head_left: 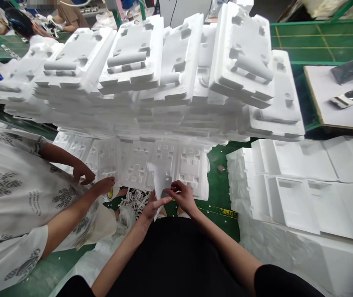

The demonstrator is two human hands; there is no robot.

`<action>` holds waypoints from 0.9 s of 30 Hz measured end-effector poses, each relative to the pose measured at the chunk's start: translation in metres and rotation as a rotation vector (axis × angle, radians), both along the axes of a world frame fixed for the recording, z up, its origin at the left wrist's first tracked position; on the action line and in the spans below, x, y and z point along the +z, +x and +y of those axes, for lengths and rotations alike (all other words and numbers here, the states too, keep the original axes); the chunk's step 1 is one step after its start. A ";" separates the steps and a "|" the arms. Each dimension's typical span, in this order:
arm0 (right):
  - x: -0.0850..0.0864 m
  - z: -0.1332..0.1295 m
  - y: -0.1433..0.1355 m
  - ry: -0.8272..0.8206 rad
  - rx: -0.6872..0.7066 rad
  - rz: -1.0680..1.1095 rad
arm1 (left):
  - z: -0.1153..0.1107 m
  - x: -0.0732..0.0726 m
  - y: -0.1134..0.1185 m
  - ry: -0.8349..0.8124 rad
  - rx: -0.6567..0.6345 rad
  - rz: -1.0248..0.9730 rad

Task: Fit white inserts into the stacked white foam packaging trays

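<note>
A thin white sheet (pixel 163 178), seemingly paper or card with a small hole, stands up in front of my body. My left hand (pixel 153 207) is closed on its lower part, the thumb reaching across toward the right. My right hand (pixel 183 195) has its fingertips pinched at the sheet's right lower edge, close to the left thumb. Just beyond it lie white foam trays (pixel 191 167) with moulded recesses, side by side. What is printed on the sheet, if anything, cannot be made out.
Tall stacks of white foam inserts (pixel 129 53) rise ahead. Foam boxes (pixel 300 202) in clear plastic stand at the right. A co-worker in a patterned shirt (pixel 5 185) works close on my left. Paper strips (pixel 136 202) lie below. A white device (pixel 351 97) rests on a table.
</note>
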State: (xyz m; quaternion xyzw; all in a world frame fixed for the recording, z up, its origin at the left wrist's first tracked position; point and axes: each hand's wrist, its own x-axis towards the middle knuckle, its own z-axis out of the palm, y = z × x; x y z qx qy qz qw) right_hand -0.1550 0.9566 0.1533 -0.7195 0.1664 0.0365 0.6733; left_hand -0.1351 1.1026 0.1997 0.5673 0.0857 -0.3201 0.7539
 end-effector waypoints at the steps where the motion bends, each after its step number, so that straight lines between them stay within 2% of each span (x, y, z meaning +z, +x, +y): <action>1: -0.002 0.002 0.001 -0.004 -0.008 -0.007 | 0.001 -0.001 0.000 0.014 0.021 0.007; 4: -0.006 0.009 0.004 -0.010 -0.020 -0.031 | 0.007 -0.008 -0.001 0.018 0.092 0.069; 8: -0.008 0.019 0.008 -0.027 -0.029 -0.053 | 0.016 -0.015 -0.001 -0.100 0.240 0.204; 12: -0.008 0.026 0.012 -0.072 -0.044 -0.060 | 0.020 -0.014 0.004 -0.194 0.303 0.349; 17: -0.007 0.034 0.014 -0.102 -0.067 -0.156 | 0.025 -0.009 0.015 -0.180 0.398 0.344; 21: -0.009 0.040 0.015 -0.044 -0.016 -0.157 | 0.039 -0.010 0.021 -0.133 0.440 0.364; 24: -0.021 0.043 0.027 0.009 0.014 -0.121 | 0.058 -0.019 0.026 -0.070 0.512 0.343; 27: -0.046 0.037 0.056 0.071 -0.088 -0.036 | 0.084 -0.035 0.030 -0.042 0.616 0.294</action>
